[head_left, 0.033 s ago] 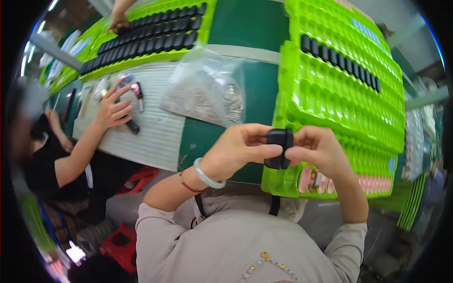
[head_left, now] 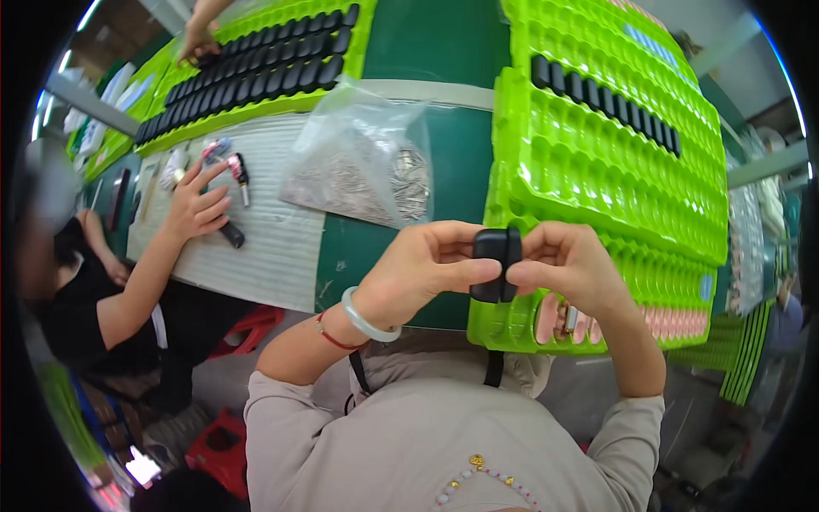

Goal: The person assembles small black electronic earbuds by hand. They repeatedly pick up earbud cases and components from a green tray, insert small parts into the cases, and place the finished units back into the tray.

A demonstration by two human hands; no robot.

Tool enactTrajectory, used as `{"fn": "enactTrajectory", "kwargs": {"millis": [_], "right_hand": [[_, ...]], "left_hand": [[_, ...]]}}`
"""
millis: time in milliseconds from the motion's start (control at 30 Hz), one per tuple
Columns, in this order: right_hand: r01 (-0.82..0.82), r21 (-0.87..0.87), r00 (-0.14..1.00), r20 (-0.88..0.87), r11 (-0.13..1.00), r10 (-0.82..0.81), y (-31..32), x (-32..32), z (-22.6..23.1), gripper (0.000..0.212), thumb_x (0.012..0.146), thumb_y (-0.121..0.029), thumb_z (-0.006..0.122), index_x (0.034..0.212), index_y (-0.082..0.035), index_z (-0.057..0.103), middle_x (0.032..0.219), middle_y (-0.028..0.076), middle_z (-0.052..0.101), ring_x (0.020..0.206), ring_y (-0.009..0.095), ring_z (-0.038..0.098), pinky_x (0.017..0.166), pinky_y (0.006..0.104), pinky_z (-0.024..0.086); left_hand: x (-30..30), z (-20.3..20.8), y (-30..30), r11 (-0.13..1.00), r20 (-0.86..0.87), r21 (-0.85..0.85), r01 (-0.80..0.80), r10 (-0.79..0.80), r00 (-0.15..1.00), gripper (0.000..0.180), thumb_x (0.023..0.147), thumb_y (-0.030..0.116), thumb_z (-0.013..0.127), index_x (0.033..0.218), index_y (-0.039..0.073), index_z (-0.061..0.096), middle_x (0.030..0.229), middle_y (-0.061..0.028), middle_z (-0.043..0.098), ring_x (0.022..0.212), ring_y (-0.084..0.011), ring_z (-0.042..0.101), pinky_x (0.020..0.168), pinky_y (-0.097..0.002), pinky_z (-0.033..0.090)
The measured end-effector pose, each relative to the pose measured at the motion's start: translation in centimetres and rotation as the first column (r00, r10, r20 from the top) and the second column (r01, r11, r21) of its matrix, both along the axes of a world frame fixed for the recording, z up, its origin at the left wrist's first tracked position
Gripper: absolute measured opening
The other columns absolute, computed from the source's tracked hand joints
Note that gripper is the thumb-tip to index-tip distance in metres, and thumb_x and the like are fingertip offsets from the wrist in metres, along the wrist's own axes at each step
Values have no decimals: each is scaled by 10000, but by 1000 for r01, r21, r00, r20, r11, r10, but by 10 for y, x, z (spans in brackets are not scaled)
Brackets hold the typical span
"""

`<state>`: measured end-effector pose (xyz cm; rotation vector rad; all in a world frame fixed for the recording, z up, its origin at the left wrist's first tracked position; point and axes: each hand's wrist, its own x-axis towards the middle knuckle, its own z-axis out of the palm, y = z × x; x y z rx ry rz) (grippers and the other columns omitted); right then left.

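My left hand point(head_left: 424, 266) and my right hand point(head_left: 570, 270) pinch a small black plastic case point(head_left: 492, 264) between thumbs and fingers. A dark seam runs down it, splitting it into a wider part in my left hand and a narrower one in my right. Fingertips hide its far side. The case is held above the near left edge of a bright green moulded tray point(head_left: 518, 165). A row of similar black pieces point(head_left: 610, 102) stands in that tray's slots, and pink pieces point(head_left: 674, 322) fill a lower row beside my right hand.
Left of my hands, a clear plastic bag point(head_left: 358, 166) of small metal pins lies on the green table point(head_left: 431, 51). Another green tray point(head_left: 351, 70) carries rows of black pieces. A co-worker's hand point(head_left: 200, 200) rests on a white ribbed mat point(head_left: 273, 247); another person's hand point(head_left: 198, 43) reaches that tray.
The whole view has shifted slightly, so the trays and bag appear a little farther left. My grip on the black case looks the same.
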<state>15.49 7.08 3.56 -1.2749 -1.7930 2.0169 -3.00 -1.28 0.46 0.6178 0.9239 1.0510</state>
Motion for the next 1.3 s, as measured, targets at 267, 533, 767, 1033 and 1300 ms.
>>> {"fn": "enactTrajectory", "kwargs": {"millis": [267,533,767,1033,1300], "right_hand": [[-43,-15,997,62,999,44,-2,7,-2,350,734,-203,706,922,61,573,803,131,654,469,150,590,295,245,418],[-10,-101,1000,4,995,11,-3,4,-4,350,722,-182,721,915,62,561,822,130,644,650,162,640,327,245,465],[-88,-242,995,-72,966,73,11,14,-19,282,753,-204,665,903,13,565,817,102,635,702,166,634,365,302,499],[-139,-389,983,-164,911,80,19,7,-29,329,784,-167,602,1045,23,539,914,113,612,768,178,618,497,309,537],[-78,953,975,11,293,222,13,-16,27,370,561,-117,788,896,-73,637,921,72,531,908,249,485,739,356,419]], "left_hand": [[4,-4,0,1000,-63,-13,11,-12,998,355,781,118,686,1084,-24,569,947,-55,632,819,-87,599,701,-212,474],[4,2,-2,999,-69,-39,5,-8,998,355,785,152,690,1080,-13,581,934,-40,633,795,-69,590,667,-198,462],[0,-15,1,998,131,-38,53,-48,990,352,823,166,648,1116,-9,558,917,-31,628,823,-82,594,688,-205,467],[1,-40,-2,999,529,45,12,-34,848,359,859,144,591,1181,23,491,1079,-66,579,973,-165,584,866,-336,472],[-3,-8,7,951,450,29,-308,262,854,275,858,103,593,1114,40,516,1032,-21,573,942,-109,578,823,-258,491]]}}
